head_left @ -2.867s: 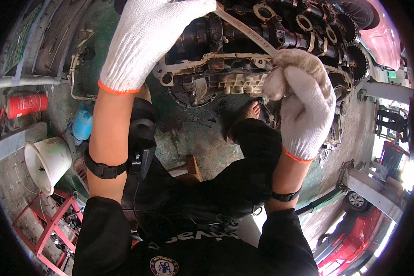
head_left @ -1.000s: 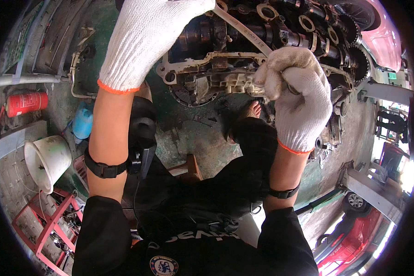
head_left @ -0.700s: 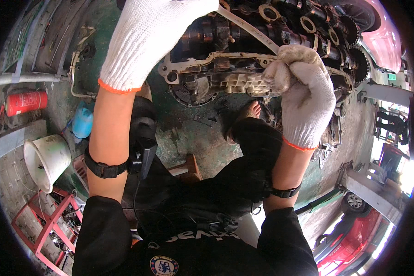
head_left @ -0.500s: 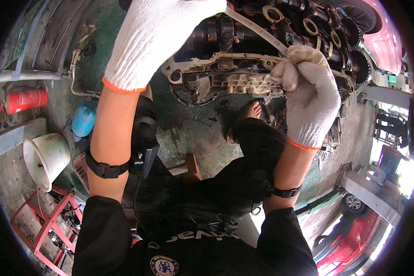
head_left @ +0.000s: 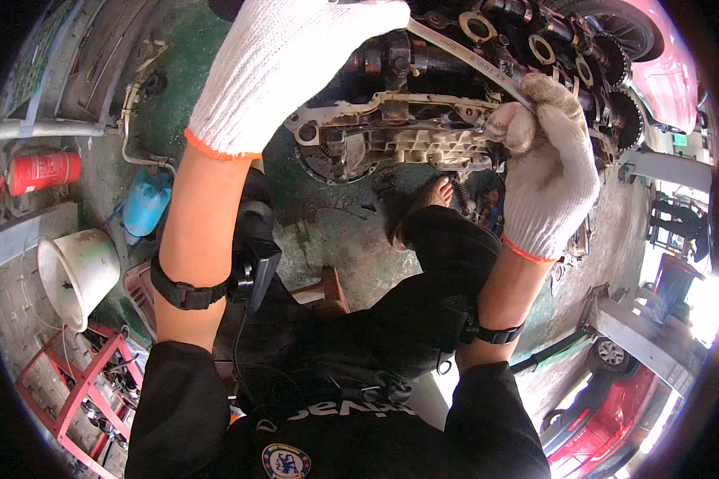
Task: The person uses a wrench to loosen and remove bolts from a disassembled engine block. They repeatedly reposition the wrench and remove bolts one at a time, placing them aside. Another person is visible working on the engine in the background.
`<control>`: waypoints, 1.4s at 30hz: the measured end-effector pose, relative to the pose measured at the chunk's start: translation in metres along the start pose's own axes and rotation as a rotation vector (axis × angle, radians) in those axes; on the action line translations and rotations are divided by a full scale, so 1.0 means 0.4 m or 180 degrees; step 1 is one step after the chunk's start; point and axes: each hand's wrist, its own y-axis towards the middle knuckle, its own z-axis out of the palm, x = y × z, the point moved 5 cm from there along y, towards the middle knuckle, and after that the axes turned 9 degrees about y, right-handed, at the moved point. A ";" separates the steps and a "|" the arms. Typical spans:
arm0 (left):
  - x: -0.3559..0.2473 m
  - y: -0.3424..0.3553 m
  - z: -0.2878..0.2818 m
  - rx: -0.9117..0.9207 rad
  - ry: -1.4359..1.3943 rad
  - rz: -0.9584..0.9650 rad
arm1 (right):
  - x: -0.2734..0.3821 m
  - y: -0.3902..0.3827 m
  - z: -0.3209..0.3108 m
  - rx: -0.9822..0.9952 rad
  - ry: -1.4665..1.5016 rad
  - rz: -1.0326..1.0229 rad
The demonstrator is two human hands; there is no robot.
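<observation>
Wrench (head_left: 471, 57) slants across the frame's upper right, over the opened engine (head_left: 423, 144); right hand (head_left: 547, 156) curls round its lower end; left hand (head_left: 295, 68), partly cut off, cannot tell. Work looks underway; what's left doesn't show.

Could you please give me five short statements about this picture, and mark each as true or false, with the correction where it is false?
1. The right hand is curled around one end of a wrench. True.
2. The left hand wears a black glove. False: its glove is white.
3. Toothed sprockets sit at the right-hand end of the engine. True.
4. The bucket is bright green. False: it is whitish.
5. The fire extinguisher is left of the blue container. True.
</observation>
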 end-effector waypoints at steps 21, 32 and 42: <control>-0.007 -0.005 0.028 -0.0351 0.0531 0.0179 | -0.030 -0.118 0.204 0.2357 -0.0295 0.0867; -0.012 -0.001 0.036 -0.0592 0.0522 0.0198 | -0.060 -0.167 0.273 0.1852 -0.0770 0.0127; 0.045 0.017 0.016 -0.0442 -0.1181 -0.0541 | -0.016 -0.132 0.211 0.2297 -0.0954 0.0139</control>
